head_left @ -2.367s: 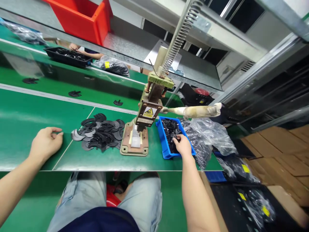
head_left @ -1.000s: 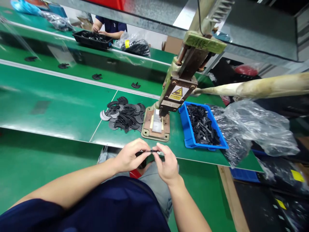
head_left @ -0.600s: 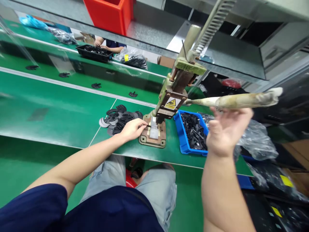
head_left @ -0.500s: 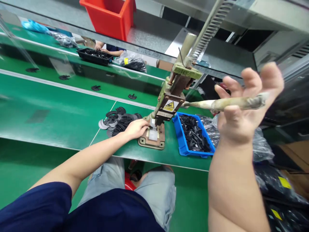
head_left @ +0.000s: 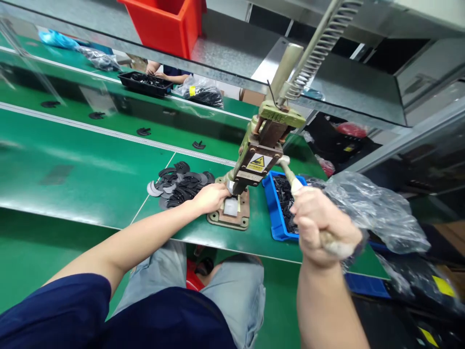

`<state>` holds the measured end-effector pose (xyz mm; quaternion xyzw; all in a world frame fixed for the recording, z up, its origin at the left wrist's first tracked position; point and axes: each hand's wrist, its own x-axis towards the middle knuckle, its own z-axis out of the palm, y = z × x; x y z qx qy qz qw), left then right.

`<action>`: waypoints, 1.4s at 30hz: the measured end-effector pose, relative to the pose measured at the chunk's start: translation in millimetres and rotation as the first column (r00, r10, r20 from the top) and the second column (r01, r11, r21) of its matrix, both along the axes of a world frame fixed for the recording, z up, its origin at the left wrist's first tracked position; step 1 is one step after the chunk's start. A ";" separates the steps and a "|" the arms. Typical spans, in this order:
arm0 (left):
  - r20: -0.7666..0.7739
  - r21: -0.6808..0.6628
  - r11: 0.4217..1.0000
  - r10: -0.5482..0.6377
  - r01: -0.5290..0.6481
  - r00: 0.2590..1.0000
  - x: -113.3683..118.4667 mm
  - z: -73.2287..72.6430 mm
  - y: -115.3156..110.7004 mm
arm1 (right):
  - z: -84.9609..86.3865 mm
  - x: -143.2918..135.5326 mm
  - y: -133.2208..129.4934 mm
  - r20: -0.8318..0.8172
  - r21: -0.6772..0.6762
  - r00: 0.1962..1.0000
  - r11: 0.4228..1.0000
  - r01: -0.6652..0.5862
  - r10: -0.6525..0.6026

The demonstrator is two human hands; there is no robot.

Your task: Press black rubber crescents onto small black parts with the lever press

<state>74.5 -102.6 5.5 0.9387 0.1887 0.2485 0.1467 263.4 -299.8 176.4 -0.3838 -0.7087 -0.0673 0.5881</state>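
Note:
A green hand-operated arbor press [head_left: 250, 155] stands at the table's front edge, with a warning label on its front. My right hand [head_left: 319, 223] is wrapped round its wrapped lever [head_left: 289, 172], which slopes down toward me. At the press base [head_left: 228, 218], my left hand [head_left: 212, 196] has its fingers pinched together beside the lowered ram [head_left: 239, 186]. They hold a small black plastic part [head_left: 231, 198], mostly hidden by fingers and ram. Left of that hand lies a pile of black curved plastic pieces [head_left: 183, 184].
A blue bin [head_left: 275, 220] of black parts sits right of the press, beside clear plastic bags [head_left: 378, 208]. Several black pieces lie on the green strip behind, one being a curved piece [head_left: 198, 145]. A red bin [head_left: 165, 29] rests on the shelf. Across, a person's hands [head_left: 154, 70] work over a black tray [head_left: 145, 85].
My right hand has closed round the lever and pulled it down toward me. The press ram has come down. My left hand stays at the base, its fingertips slightly farther under the ram.

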 end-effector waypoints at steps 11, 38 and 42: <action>-0.039 -0.008 0.993 0.117 -0.118 0.992 -36.3 22.0 -11.0 | -73.7 -8.0 -7.8 -0.156 0.039 0.944 0.953 0.300 -0.291; 0.258 -0.832 0.544 0.547 -0.104 0.796 -181.4 25.9 29.3 | -73.5 -25.5 -2.6 -0.258 0.083 0.915 0.937 0.340 -0.309; 0.204 -0.856 0.517 0.363 -0.015 0.909 -110.1 34.8 12.3 | -74.1 -21.9 -4.8 -0.213 0.085 0.940 0.953 0.290 -0.267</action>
